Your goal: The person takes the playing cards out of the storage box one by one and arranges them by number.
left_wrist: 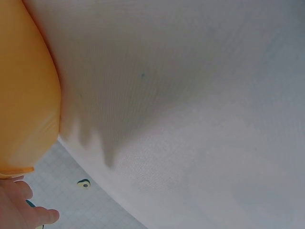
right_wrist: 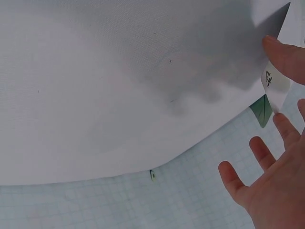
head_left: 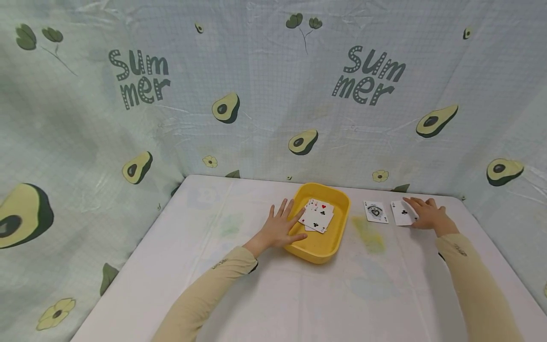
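Closest to me, two long beige sleeves (head_left: 205, 289) reach forward. Beyond them hangs a pale curtain printed with avocados and the word "summer" (head_left: 265, 66), and beneath them spreads a white-covered table (head_left: 342, 299) with faint coloured patches. On it sits a rounded yellow plastic tray (head_left: 315, 259). The left hand (head_left: 279, 229) lies over the tray's left rim, fingers spread wide. Off to the tray's right, the right hand (head_left: 429, 214) pinches a white playing card with black clubs (head_left: 400, 214) between thumb and forefinger, its edge tipped up, the other fingers spread. Nearer the tray lies a white card with a big black emblem (head_left: 375, 212), untouched. Inside the tray is an overlapping pile of playing cards (head_left: 316, 216). I'd judge the work partway: the pile is in, two cards are out; which way they're going I can't tell.
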`<state>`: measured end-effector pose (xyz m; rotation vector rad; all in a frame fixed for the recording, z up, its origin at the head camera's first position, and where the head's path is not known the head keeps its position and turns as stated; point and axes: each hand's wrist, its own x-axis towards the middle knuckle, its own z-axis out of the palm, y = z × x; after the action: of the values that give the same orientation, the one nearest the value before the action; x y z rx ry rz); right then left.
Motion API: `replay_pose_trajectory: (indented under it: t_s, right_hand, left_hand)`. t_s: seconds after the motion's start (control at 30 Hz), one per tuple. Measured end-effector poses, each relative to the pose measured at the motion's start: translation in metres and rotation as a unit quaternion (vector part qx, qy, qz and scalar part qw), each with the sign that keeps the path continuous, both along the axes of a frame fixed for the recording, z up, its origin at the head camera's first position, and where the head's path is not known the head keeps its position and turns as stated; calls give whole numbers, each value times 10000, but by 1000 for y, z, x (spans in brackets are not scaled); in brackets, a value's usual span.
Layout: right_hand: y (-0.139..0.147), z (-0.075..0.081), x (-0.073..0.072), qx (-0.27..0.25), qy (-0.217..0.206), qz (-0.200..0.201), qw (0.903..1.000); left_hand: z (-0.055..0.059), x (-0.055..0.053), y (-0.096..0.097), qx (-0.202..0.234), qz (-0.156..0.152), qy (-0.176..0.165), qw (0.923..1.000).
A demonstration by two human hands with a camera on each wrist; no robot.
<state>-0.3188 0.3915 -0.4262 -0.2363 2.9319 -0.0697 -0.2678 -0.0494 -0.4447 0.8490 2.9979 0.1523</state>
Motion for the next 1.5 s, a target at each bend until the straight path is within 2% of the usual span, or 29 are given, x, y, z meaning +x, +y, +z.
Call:
replay_pose_trajectory:
  t_s: [0.3,1.13,1.5]
  right_hand:
    - [-2,-1,-3,48,6,136,9999]
    - [-3,5,-2,108,-252,-27,9996]
    - [-4,5,-2,163,-209,-11,9996]
  left_hand:
    - [0,1,0,55,-58,40,10000]
    - [-1,-1,-1,-34,13,-74,10000]
    - [-1,-2,-1,-15,27,-71,10000]
